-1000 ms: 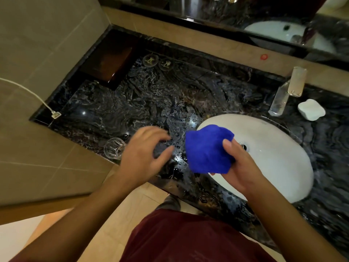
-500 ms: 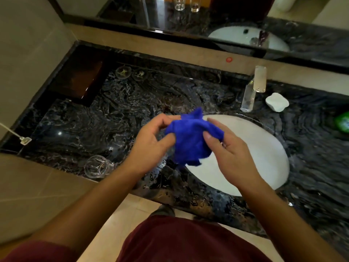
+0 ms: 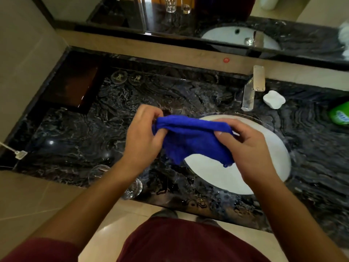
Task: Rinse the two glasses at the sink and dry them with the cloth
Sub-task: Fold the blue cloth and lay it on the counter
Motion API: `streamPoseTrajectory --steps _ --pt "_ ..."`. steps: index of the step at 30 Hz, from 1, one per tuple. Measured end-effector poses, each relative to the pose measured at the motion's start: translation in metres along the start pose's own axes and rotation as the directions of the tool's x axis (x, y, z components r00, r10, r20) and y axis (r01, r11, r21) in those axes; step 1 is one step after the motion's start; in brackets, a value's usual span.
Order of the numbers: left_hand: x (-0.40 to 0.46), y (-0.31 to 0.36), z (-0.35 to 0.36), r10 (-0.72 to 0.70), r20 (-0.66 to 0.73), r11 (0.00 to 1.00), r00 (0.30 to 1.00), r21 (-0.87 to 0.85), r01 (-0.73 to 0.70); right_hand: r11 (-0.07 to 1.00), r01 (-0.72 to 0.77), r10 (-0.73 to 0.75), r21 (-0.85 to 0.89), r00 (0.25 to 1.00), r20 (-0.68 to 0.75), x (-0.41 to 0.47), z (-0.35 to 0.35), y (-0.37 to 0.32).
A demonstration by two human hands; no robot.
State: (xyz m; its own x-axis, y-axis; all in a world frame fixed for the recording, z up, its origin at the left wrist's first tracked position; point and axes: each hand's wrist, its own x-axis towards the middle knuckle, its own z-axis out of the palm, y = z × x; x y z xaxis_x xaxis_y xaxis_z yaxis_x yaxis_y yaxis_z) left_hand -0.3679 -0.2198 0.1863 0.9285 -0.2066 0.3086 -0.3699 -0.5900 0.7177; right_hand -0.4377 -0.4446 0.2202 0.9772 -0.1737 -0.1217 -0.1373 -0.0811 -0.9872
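While both hands pinch, cloth [image 3: 190, 137] stretches sideways.

Dim bathroom, as we see it

We see a dark marbled bench [image 3: 188, 99], beige tiled walls [image 3: 22, 53], a mirror [image 3: 207, 14] behind, pale floor tiles [image 3: 113, 224] below.

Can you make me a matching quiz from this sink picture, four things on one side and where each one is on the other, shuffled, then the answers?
Things:
1. blue cloth
2. glasses
3. white soap dish
4. green bottle

Places:
A. at the picture's right edge, on the counter
B. stretched between the left hand and right hand
C. near the counter's front edge, left of the basin
D. right of the faucet

Pairs: 1-B, 2-C, 3-D, 4-A
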Motion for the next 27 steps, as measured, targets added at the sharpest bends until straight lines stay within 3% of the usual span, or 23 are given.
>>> streamPoseTrajectory --steps 2,4,7,10,12,13,15,18,20,22,24,27 --pt "0.004 0.0 -0.001 -0.136 -0.046 0.983 0.99 -0.13 0.13 1.0 -0.006 0.007 -0.029 0.999 0.036 -0.005 0.009 0.006" --pt "0.009 0.001 -0.005 -0.17 -0.013 0.971 0.985 -0.172 0.165 0.997 -0.004 0.005 -0.073 1.0 0.015 -0.008 0.015 0.014" --pt "0.024 0.002 -0.014 -0.137 0.172 0.979 0.976 -0.127 0.159 0.973 0.016 -0.035 -0.232 0.996 -0.079 -0.004 0.014 0.021" --pt "0.04 0.008 -0.019 -0.182 0.384 0.967 0.905 -0.097 0.235 0.869 0.093 -0.124 -0.487 0.992 -0.031 0.0 0.023 0.019" --pt "0.047 0.013 -0.018 -0.197 0.498 0.971 0.844 -0.017 0.237 0.842 0.125 -0.186 -0.525 0.98 -0.064 -0.001 0.039 0.021" --pt "0.05 0.014 -0.018 -0.221 0.535 0.966 0.816 0.006 0.258 0.856 0.11 -0.184 -0.505 0.978 -0.098 -0.002 0.047 0.023" --pt "0.051 0.017 -0.017 -0.293 0.582 0.912 0.759 -0.069 0.405 0.938 0.014 -0.044 -0.346 0.996 -0.078 0.0 0.056 0.029" --pt "0.042 0.02 -0.013 -0.371 0.689 0.661 0.622 -0.274 0.698 0.969 -0.238 0.247 -0.068 0.953 0.175 0.006 0.056 0.042" --pt "0.034 0.018 -0.012 -0.351 0.755 0.57 0.554 -0.297 0.766 0.951 -0.306 0.276 0.04 0.902 0.331 0.011 0.055 0.048" --pt "0.026 0.014 -0.013 -0.339 0.781 0.544 0.525 -0.292 0.786 0.969 -0.235 0.193 0.071 0.908 0.372 0.016 0.052 0.052" --pt "0.019 0.009 -0.014 -0.361 0.777 0.518 0.516 -0.293 0.803 0.992 -0.128 0.117 0.012 0.942 0.316 0.019 0.05 0.05" --pt "0.009 -0.003 -0.02 -0.392 0.766 0.533 0.51 -0.263 0.804 0.952 0.112 -0.064 -0.285 0.983 0.172 0.022 0.049 0.051"
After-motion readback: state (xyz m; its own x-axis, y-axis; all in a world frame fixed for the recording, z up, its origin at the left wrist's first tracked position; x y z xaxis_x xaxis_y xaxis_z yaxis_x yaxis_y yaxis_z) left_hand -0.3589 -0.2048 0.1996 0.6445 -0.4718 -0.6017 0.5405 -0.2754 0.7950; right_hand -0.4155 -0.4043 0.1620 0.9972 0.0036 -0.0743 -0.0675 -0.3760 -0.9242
